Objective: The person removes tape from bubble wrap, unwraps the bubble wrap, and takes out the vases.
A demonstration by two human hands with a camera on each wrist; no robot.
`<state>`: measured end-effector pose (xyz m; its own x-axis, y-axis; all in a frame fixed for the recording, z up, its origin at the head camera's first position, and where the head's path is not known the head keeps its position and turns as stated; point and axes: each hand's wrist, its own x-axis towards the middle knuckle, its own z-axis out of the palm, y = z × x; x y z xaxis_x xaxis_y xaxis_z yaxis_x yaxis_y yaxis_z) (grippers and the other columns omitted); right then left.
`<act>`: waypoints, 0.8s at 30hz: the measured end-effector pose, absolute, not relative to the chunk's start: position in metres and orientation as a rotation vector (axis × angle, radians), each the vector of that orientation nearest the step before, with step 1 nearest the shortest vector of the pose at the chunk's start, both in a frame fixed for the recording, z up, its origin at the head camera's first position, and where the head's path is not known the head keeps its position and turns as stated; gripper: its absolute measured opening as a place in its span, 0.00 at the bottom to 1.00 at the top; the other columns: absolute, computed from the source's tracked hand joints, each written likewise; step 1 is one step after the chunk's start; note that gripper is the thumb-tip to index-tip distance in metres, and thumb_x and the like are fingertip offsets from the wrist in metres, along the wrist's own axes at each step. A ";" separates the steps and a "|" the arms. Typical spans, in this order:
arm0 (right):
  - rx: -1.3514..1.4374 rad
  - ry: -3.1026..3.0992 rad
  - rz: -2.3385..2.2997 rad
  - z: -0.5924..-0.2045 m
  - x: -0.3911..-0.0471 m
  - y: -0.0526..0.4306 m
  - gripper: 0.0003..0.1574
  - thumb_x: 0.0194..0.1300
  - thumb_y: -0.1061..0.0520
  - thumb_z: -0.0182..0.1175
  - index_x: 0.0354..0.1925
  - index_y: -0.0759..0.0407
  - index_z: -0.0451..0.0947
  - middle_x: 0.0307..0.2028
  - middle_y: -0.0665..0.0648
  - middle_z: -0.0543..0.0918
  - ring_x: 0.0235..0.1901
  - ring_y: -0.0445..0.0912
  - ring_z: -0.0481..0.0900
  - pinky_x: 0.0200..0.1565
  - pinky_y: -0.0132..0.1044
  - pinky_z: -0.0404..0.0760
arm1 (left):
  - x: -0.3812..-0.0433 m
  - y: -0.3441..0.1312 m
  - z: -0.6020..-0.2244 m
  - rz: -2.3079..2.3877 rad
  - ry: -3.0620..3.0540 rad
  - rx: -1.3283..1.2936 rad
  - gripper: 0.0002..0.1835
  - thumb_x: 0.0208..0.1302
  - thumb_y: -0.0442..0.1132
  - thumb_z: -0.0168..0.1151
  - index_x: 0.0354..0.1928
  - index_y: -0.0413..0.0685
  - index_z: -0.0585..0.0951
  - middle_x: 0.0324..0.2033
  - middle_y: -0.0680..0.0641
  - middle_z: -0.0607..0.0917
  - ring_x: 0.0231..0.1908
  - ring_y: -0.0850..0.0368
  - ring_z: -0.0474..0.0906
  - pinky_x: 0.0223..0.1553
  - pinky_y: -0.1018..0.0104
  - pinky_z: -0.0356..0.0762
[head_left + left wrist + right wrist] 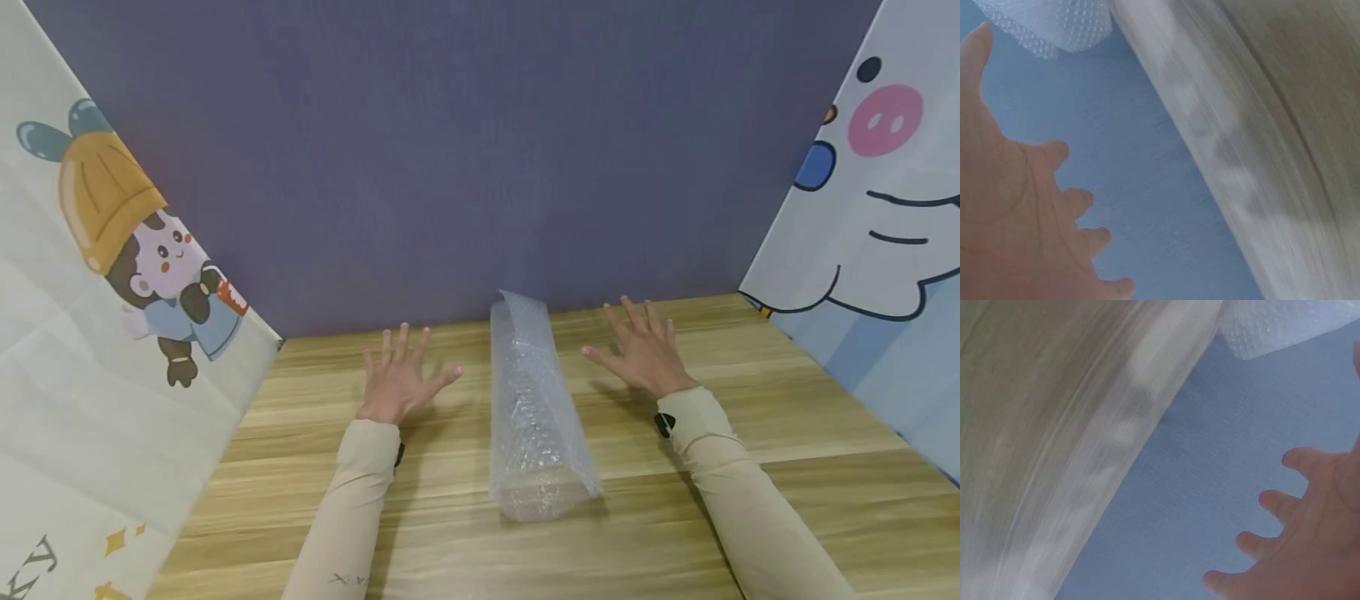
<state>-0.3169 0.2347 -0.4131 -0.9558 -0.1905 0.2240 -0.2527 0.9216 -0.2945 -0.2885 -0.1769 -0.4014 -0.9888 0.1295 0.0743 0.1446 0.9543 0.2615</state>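
Observation:
A roll of clear bubble wrap (528, 408) lies lengthwise on the wooden table, its far end near the back panel and a loose flap along its right side. To its left is my left hand (397, 379), palm down with the fingers spread, apart from the roll. On the other side my right hand (641, 346) is likewise spread, its thumb toward the roll but not touching it. Both hands appear to hover over the table. Part of the bubble wrap (1054, 25) shows at the top of the left wrist view, and its edge (1285, 328) in the right wrist view.
The wood-grain table (442, 517) ends at a dark blue-grey panel (480, 150) at the back. White sheets with cartoon prints stand along both sides, a left sheet (75, 400) and a right sheet (900, 242).

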 end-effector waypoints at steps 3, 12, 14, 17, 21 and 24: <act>0.337 -2.892 0.473 -0.412 -0.316 0.234 0.62 0.67 0.19 0.47 0.83 0.51 0.44 0.82 0.67 0.42 0.79 0.73 0.31 0.70 0.81 0.31 | -0.287 -0.176 -0.400 -0.420 -3.051 -0.210 0.56 0.61 0.84 0.40 0.83 0.64 0.42 0.82 0.43 0.34 0.80 0.37 0.23 0.73 0.27 0.18; 0.369 -2.870 0.467 -0.407 -0.313 0.229 0.61 0.69 0.20 0.46 0.83 0.52 0.44 0.82 0.67 0.44 0.79 0.74 0.33 0.70 0.81 0.31 | -0.284 -0.171 -0.394 -0.440 -3.035 -0.262 0.56 0.61 0.84 0.41 0.83 0.64 0.45 0.82 0.42 0.41 0.81 0.37 0.27 0.74 0.26 0.21; 0.385 -2.852 0.465 -0.406 -0.312 0.227 0.60 0.69 0.21 0.47 0.82 0.54 0.45 0.82 0.68 0.45 0.79 0.75 0.34 0.71 0.79 0.32 | -0.284 -0.170 -0.393 -0.450 -3.023 -0.290 0.55 0.61 0.84 0.41 0.83 0.63 0.47 0.82 0.41 0.44 0.81 0.37 0.28 0.74 0.26 0.22; 0.416 -2.823 0.448 -0.403 -0.311 0.224 0.60 0.70 0.23 0.48 0.82 0.56 0.47 0.81 0.68 0.46 0.79 0.74 0.37 0.73 0.77 0.36 | -0.283 -0.166 -0.390 -0.472 -3.006 -0.332 0.54 0.62 0.84 0.41 0.83 0.64 0.49 0.82 0.40 0.46 0.81 0.37 0.31 0.75 0.27 0.25; 0.449 -2.798 0.420 -0.398 -0.309 0.220 0.59 0.71 0.24 0.48 0.82 0.57 0.46 0.81 0.68 0.47 0.79 0.72 0.40 0.75 0.74 0.42 | -0.281 -0.161 -0.386 -0.533 -2.979 -0.408 0.52 0.64 0.82 0.42 0.82 0.63 0.52 0.81 0.40 0.55 0.82 0.37 0.37 0.77 0.30 0.28; 0.471 -2.778 0.416 -0.395 -0.309 0.217 0.58 0.72 0.25 0.49 0.82 0.58 0.47 0.81 0.68 0.48 0.78 0.72 0.44 0.75 0.72 0.45 | -0.281 -0.156 -0.384 -0.572 -2.957 -0.476 0.49 0.66 0.80 0.44 0.81 0.61 0.56 0.79 0.42 0.62 0.81 0.37 0.43 0.79 0.32 0.33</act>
<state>-0.3088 0.2173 -0.3946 -0.9039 -0.2733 0.3291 -0.3577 0.9048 -0.2311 -0.2810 -0.1563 -0.3844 -0.9472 0.2847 0.1477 0.3192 0.8813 0.3484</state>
